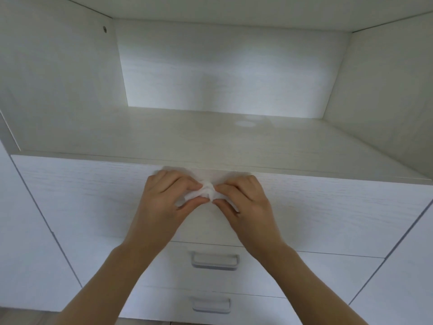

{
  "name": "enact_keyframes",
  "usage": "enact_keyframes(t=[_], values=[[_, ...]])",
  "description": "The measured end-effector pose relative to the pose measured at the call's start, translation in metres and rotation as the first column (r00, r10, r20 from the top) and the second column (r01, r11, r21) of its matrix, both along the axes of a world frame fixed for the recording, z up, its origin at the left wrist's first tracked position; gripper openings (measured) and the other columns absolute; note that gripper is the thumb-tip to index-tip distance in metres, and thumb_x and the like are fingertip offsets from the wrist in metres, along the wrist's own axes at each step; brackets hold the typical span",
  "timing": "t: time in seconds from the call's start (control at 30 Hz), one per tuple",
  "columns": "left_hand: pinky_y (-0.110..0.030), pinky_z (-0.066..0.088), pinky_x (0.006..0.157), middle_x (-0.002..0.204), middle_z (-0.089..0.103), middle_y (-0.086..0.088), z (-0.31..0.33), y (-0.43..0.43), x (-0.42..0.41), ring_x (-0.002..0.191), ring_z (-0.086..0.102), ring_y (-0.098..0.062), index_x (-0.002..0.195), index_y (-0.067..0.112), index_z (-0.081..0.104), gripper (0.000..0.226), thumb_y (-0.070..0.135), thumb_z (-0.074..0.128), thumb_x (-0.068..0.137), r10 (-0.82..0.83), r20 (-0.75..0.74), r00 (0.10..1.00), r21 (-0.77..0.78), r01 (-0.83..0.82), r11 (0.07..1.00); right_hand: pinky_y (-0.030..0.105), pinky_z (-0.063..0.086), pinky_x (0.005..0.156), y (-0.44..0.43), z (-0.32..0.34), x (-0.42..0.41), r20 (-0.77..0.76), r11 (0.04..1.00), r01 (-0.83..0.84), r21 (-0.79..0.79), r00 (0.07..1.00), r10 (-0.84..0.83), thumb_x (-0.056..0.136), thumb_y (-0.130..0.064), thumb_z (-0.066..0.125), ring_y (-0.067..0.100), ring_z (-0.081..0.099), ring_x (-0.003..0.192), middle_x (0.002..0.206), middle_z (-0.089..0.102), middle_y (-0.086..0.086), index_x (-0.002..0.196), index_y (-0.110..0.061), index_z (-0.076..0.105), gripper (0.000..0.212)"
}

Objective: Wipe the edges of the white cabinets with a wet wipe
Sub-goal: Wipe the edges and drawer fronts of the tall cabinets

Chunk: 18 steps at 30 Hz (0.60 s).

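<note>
Left hand (164, 198) and right hand (246, 202) pinch a bunched wipe (206, 192), stretched left-right, just below the shelf (210, 141) front edge.

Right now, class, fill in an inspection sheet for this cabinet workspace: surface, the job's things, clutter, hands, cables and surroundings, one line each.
Surface: white shelf in an open cabinet, with a pale round mark towards the back.
Job's things: crumpled wet wipe, held just in front of the shelf's front edge.
Clutter: nothing seen.
Hands: left hand and right hand both pinch the wipe between them; whether it touches the cabinet cannot be told.
Cables: nothing seen.
Surroundings: two drawers below, upper handle and lower handle; white panels either side; a small round fitting on the left inner wall.
</note>
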<state>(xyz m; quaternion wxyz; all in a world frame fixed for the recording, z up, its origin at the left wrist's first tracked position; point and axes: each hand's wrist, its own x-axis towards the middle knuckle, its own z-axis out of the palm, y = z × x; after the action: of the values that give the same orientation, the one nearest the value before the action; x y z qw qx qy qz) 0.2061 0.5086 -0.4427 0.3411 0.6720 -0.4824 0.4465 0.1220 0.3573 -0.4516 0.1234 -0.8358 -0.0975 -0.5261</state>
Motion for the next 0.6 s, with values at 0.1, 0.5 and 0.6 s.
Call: enact_keyframes(t=[0.1, 0.5, 0.6], values=[[-0.026, 0.037, 0.072, 0.077, 0.063, -0.004, -0.001, -0.009, -0.004, 0.078, 0.048, -0.015, 0.080, 0.009, 0.065, 0.026, 0.034, 0.059, 0.084, 0.007, 0.016, 1.000, -0.014, -0.006, 1.000, 0.018, 0.043, 0.079, -0.013, -0.001, -0.010, 0.007, 1.000, -0.014, -0.008, 1.000, 0.014, 0.083, -0.018, 0.064, 0.017, 0.052, 0.088, 0.090, 0.064, 0.008, 0.095, -0.002, 0.070, 0.021], [-0.028, 0.042, 0.068, 0.076, 0.068, -0.004, 0.001, -0.002, -0.014, 0.074, 0.051, -0.013, 0.081, 0.005, 0.074, 0.021, 0.021, 0.061, 0.084, -0.048, 0.038, 0.998, -0.037, 0.049, 0.998, 0.016, 0.047, 0.081, -0.002, -0.002, -0.023, 0.123, 1.000, 0.005, 0.007, 0.992, -0.005, 0.083, -0.009, 0.063, 0.014, 0.057, 0.088, 0.088, 0.070, 0.007, 0.090, -0.002, 0.073, 0.014], [-0.027, 0.041, 0.065, 0.074, 0.067, -0.003, -0.006, 0.006, -0.024, 0.073, 0.049, -0.012, 0.079, 0.006, 0.074, 0.020, 0.021, 0.061, 0.084, -0.046, 0.052, 0.998, 0.008, 0.046, 0.999, 0.017, 0.047, 0.084, 0.000, -0.007, -0.030, 0.131, 0.998, 0.025, -0.049, 0.991, -0.018, 0.084, -0.008, 0.063, 0.015, 0.057, 0.090, 0.090, 0.070, 0.007, 0.090, -0.002, 0.073, 0.013]])
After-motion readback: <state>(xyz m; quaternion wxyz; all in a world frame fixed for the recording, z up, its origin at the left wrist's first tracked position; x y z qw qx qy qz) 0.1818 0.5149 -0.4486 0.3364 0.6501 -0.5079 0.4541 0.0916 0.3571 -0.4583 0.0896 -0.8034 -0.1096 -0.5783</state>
